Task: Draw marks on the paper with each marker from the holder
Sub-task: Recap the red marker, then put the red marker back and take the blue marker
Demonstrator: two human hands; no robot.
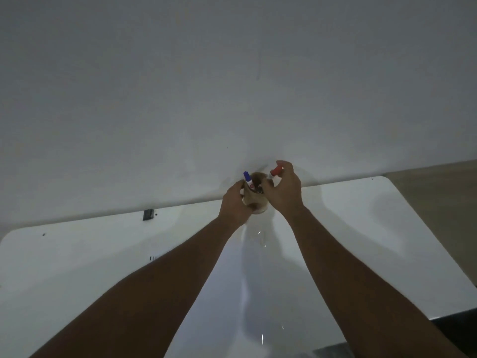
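A small brown holder [255,200] stands near the far edge of the white table [77,267], close to the wall. My left hand [236,205] wraps around its left side. A blue-capped marker [247,180] stands in the holder, leaning left. My right hand [285,188] pinches a red-capped marker [276,171] at the holder's right rim, tilted to the right; I cannot tell if its lower end is still inside. A sheet of paper [258,280] lies on the table between my forearms, hard to tell from the table's surface.
A plain white wall [232,86] rises right behind the table. A small dark clip-like object [148,214] sits at the table's far edge on the left. Brown floor [438,182] shows past the table's right corner.
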